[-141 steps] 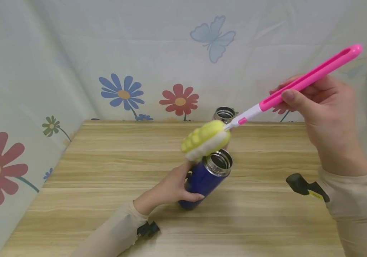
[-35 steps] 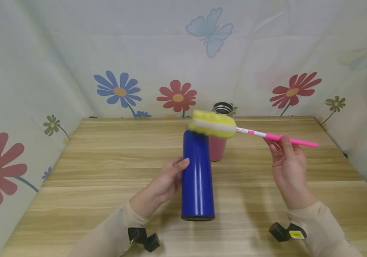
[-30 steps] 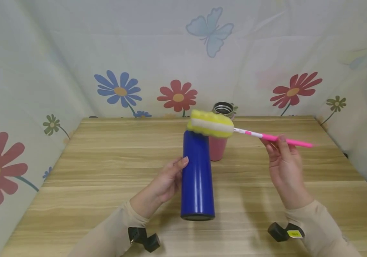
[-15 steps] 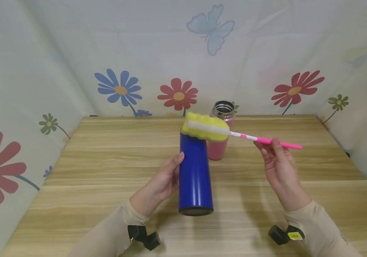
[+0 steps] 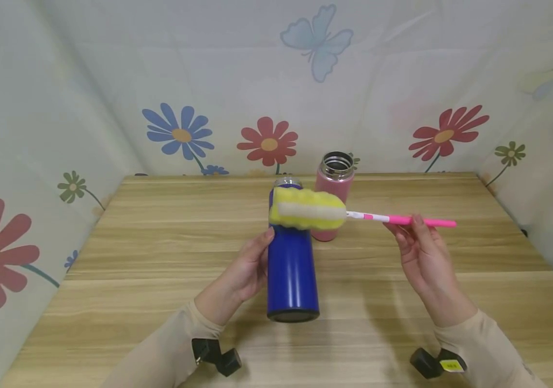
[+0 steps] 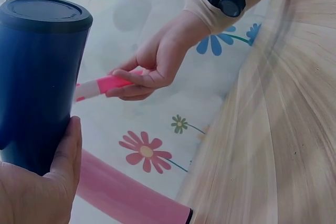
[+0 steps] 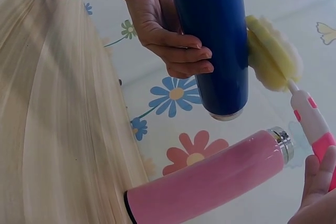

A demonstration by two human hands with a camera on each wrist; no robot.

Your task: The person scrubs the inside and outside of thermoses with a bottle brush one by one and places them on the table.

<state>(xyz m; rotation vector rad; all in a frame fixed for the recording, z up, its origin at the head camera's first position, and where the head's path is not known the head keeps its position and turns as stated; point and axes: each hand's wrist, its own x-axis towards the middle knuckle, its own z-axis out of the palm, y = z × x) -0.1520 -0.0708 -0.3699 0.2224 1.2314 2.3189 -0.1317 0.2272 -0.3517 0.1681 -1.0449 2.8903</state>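
Note:
My left hand (image 5: pixel 247 269) grips a blue bottle (image 5: pixel 292 275) round its side, above the table. The bottle tilts with its black base toward me and its steel mouth (image 5: pixel 288 181) pointing away. In my right hand (image 5: pixel 426 258) is a bottle brush by its pink handle (image 5: pixel 431 222), pinched between thumb and fingers. The yellow-and-white sponge head (image 5: pixel 310 209) lies across the upper side of the blue bottle, and in the right wrist view the sponge (image 7: pixel 273 56) touches the bottle wall. Behind them an uncapped pink bottle (image 5: pixel 334 183) stands upright on the table.
The wooden table (image 5: pixel 160 231) reaches back to a flower-printed cloth (image 5: pixel 218 64) that hangs behind and on both sides. The pink bottle stands close behind the brush head, near the table's back edge.
Earlier the brush was raised over the upright bottle's mouth. Since then the bottle was tipped base toward me, and the sponge has slid from near its mouth end down along its side.

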